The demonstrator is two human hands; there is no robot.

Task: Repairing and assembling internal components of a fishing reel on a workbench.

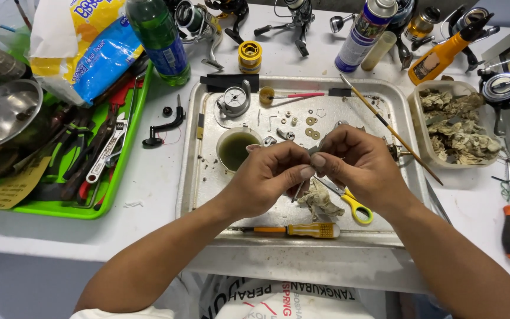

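My left hand (267, 177) and my right hand (358, 162) meet over a metal tray (191, 147), fingertips pinched together on a small grey metal part (315, 150). A thin metal rod (297, 192) hangs down from my left fingers. Below the hands lie a crumpled dirty rag (321, 201), yellow-handled scissors (355, 207) and an orange-handled screwdriver (302, 230). A small cup of dark green liquid (235, 149) stands just left of my left hand. Several washers and small parts (309, 122) lie further back, with a reel body piece (234, 99).
A green tray (119, 177) of wrenches and pliers sits left, with a steel bowl (1, 112). A plastic tub of soiled rags (458, 124) stands right. Fishing reels, a spray can (361, 32), a green bottle (160, 35), an orange bottle (441, 56) line the back. A long brush (391, 129) crosses the tray.
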